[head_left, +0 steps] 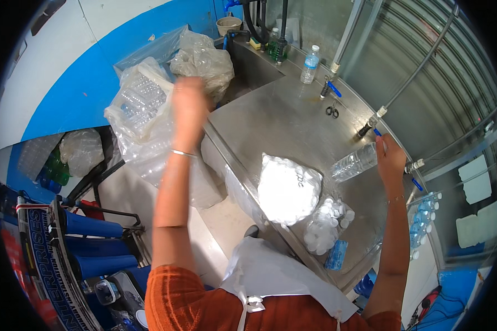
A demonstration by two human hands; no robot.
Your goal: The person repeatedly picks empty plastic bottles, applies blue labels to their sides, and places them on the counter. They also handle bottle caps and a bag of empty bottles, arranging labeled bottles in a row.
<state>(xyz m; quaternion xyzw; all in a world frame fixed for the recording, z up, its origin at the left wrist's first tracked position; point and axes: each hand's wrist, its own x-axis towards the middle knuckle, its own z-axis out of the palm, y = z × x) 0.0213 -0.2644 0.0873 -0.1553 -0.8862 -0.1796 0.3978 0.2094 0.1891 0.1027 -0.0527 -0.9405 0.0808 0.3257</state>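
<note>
In my right hand [391,157] is a clear plastic bottle [354,163], tilted over the steel counter, with my fingers round one end of it. My left hand [190,102] is raised on the far left, smeared by motion, and its fingers cannot be made out. It appears over the edge of a large translucent bag [143,99] full of clear empty bottles. On the counter near my apron sit a white plastic bag [289,189] packed with round white pieces, a clear bag of white caps [326,223] and a small blue packet [336,255].
The steel counter [270,121] runs to a sink [254,69] at the back. A capped, blue-labelled bottle [310,65], scissors [332,111] and blue-handled valves [333,88] line its far side. Several filled bottles [422,220] stand at right. A rack with blue rollers [94,226] is at left.
</note>
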